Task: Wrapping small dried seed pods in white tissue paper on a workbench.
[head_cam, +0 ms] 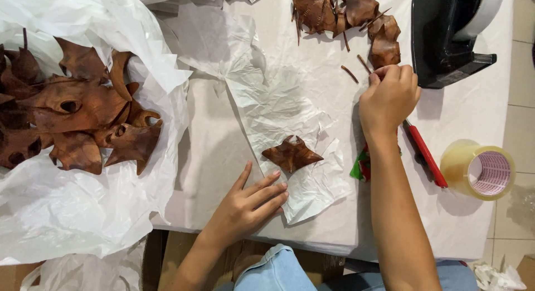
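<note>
Two bare forearms are seen from above, no sleeves anywhere in view. The left hand (pixel 245 204) and right hand (pixel 388 97) are bare too: no gloves, rings, watch or bracelets can be made out. Nails are kept short and plain. Down at the bottom edge, light blue denim is worn, looks like jeans over the knees.

Tape dispenser (pixel 454 34) cut by top edge; red-handled tool (pixel 426 155) partly hidden behind right forearm.
</note>
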